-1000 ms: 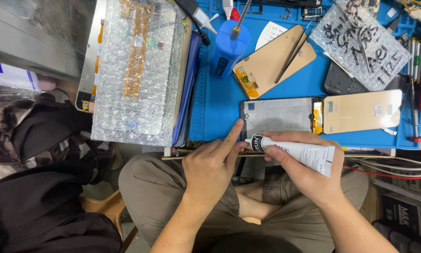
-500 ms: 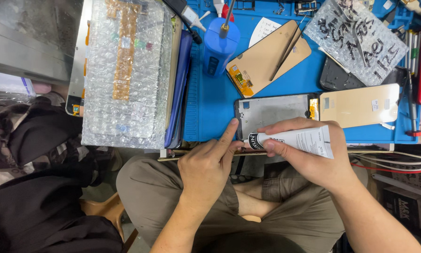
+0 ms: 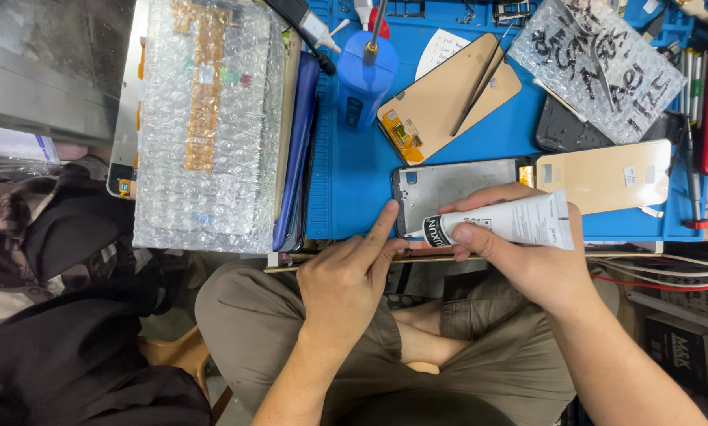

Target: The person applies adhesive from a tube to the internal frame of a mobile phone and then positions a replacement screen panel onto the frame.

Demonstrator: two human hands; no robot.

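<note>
Right hand (image 3: 527, 260): closed around a white glue tube (image 3: 519, 221), which is held lying across the near edge of the phone frame, its black nozzle end pointing left.
Left hand (image 3: 346, 284): mostly curled, nothing held; the index finger is extended and its tip is pressed against the near left corner of the phone frame, just beside the nozzle.
Phone frame (image 3: 456, 185): a grey metal frame lying flat on the blue work mat (image 3: 354, 181), at its near edge, in front of the seated person's knees.
Change noted: compared with the view of a second ago, the tube has been brought down lower and closer to the frame's bottom edge; the left index finger has been kept at the same corner.
Reading: adhesive work along the frame's lower edge is judged to be in hand; no bead can be made out.
Surroundings: a tan display panel (image 3: 614, 177) lies just right of the frame; a second panel (image 3: 445, 99) lies behind it; a bubble-wrapped panel (image 3: 208, 126) rests at the left; a blue bottle (image 3: 362, 79) stands behind.
</note>
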